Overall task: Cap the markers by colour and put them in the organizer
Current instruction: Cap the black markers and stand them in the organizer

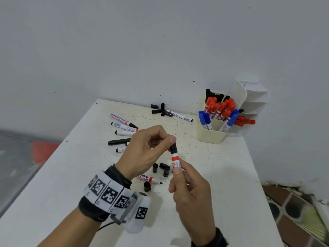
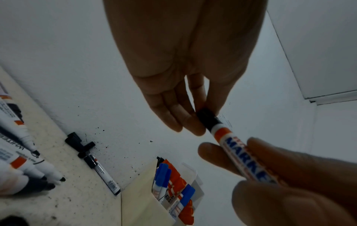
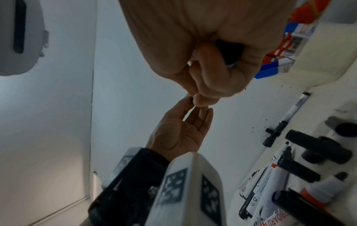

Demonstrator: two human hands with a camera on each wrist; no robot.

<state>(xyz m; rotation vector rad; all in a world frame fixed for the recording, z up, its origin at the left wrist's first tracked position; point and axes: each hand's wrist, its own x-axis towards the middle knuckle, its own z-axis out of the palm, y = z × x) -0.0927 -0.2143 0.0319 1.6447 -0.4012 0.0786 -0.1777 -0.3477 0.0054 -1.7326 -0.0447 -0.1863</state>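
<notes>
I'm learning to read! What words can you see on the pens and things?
"MARKE", big blue letters, rest hidden by the right hand: on the marker both hands hold.
"WHITE" and "MAR", red and blue, partly covered: on the uncapped marker on the table.
"BOARD": on a marker in the right wrist view.
Small print on the other markers: too blurred.

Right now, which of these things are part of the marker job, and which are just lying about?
Part of the job:
marker held by right hand
black cap pinched by left hand
loose caps
uncapped markers
organizer

Just lying about:
white shelf unit
tiled floor
</notes>
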